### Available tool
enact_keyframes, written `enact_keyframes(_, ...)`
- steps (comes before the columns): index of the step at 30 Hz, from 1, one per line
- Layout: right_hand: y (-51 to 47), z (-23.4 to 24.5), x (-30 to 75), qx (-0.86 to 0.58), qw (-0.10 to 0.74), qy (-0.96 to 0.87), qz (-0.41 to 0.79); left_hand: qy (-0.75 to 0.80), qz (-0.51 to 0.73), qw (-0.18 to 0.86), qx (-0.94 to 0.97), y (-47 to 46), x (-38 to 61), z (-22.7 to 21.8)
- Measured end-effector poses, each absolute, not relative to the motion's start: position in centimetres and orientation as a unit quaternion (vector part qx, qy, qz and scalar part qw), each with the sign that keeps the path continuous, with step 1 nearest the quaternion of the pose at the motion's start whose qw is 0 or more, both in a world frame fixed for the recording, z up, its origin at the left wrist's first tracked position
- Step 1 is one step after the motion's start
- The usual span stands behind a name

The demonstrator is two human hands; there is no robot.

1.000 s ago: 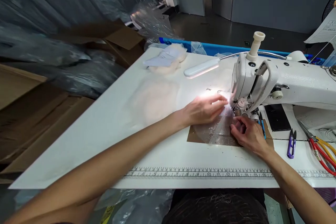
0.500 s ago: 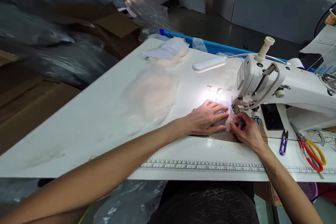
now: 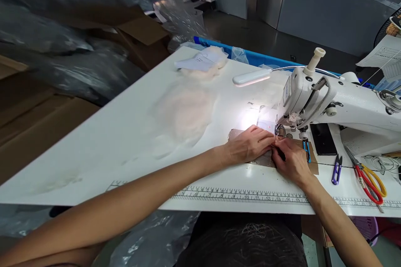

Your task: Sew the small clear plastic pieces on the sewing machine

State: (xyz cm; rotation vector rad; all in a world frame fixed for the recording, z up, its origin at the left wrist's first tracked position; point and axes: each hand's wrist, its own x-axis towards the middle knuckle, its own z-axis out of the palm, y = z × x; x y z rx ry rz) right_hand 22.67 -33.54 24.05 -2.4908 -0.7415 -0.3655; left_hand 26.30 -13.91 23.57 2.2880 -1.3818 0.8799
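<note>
At the needle of the white sewing machine [image 3: 308, 87], my two hands meet fingertip to fingertip. My left hand [image 3: 250, 146] comes in from the left, its bent fingers pressed together at the presser foot [image 3: 277, 129]. My right hand [image 3: 291, 159] pinches close in front of the foot. Between them runs a piece of thin sheer fabric [image 3: 267, 124]; its pale part shows behind my left fingers, while the edge being gripped is mostly hidden. Under both hands lies a brownish plate [image 3: 265, 160] on the table.
Right of my hands lie blue snips [image 3: 306, 151], a dark phone [image 3: 323, 139], purple snips [image 3: 336, 170] and scissors [image 3: 371, 181] with red and yellow handles. A pale sheer pile [image 3: 184, 112] and papers [image 3: 202, 59] occupy the left table. A ruler strip [image 3: 241, 195] follows the front edge.
My left fingers have drawn together and moved toward my right fingertips. The sheer fabric, earlier spread beneath both hands, now shows mainly behind the needle. The view has shifted slightly.
</note>
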Motion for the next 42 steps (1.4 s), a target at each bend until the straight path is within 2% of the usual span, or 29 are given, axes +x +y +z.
enact_keyframes(3, -34.3, 25.2, 23.3, -0.893, 0.363, -0.264, -0.038, -0.5, 0.273, 0.175, 0.803, -13.2, 26.7, 23.2)
enact_keyframes(5, -35.2, 26.3, 24.0, -0.884, 0.403, -0.236, 0.039, -0.502, 0.272, 0.181, 0.801, -12.9, 26.8, 23.3)
enact_keyframes(8, -36.1, 27.5, 25.0, -0.91, 0.353, -0.197, 0.089, -0.501, 0.278, 0.184, 0.798, -12.9, 26.6, 23.8)
enact_keyframes(14, -35.7, 26.5, 25.1, -0.927, 0.292, -0.23, 0.056, -0.501, 0.341, 0.131, 0.785, -13.1, 26.5, 24.5)
enact_keyframes(19, -35.0, 26.0, 24.5, -0.943, 0.147, -0.297, 0.038, -0.528, 0.32, 0.114, 0.778, -13.1, 26.7, 24.3)
enact_keyframes(22, -34.7, 26.2, 24.4, -0.948, 0.099, -0.299, 0.042, -0.539, 0.285, 0.142, 0.78, -12.9, 26.9, 23.8)
enact_keyframes(27, -34.6, 25.8, 24.3, -0.951, 0.087, -0.293, 0.044, -0.53, 0.23, 0.217, 0.787, -12.7, 26.9, 23.5)
enact_keyframes(30, -35.0, 25.2, 24.2, -0.949, 0.119, -0.291, 0.034, -0.512, 0.225, 0.243, 0.793, -12.6, 26.8, 23.7)
enact_keyframes(36, -36.0, 24.2, 24.3, -0.924, 0.221, -0.311, 0.002, -0.513, 0.252, 0.214, 0.792, -12.8, 26.8, 23.6)
enact_keyframes(42, -35.6, 24.7, 24.1, -0.93, 0.184, -0.319, -0.001, -0.533, 0.26, 0.165, 0.788, -12.7, 26.9, 23.3)
